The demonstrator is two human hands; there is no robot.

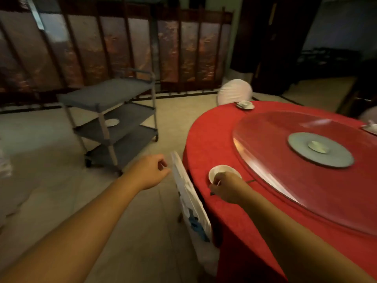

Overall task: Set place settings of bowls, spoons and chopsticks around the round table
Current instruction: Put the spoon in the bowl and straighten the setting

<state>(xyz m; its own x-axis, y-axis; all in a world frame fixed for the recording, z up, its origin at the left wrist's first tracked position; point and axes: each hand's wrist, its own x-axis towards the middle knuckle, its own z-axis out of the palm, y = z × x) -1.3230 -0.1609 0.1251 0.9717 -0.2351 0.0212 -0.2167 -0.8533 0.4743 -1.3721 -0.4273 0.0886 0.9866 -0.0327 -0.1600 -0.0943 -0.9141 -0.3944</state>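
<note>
Chopsticks [213, 193] pinched under the right hand [226, 185] should land parallel, just beside the bowl [219, 172]; left hand [152, 170] hangs loosely curled, empty.

The round bench [234, 201] carries a red cloth and a glass turntable [275, 160]. White dishes sit at the near edge [219, 170], far edge [245, 104] and right side [370, 127].

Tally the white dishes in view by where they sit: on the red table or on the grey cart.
On the red table: 3, near setting, far setting, right-edge setting
On the grey cart: 1, plate
Total: 4
</note>
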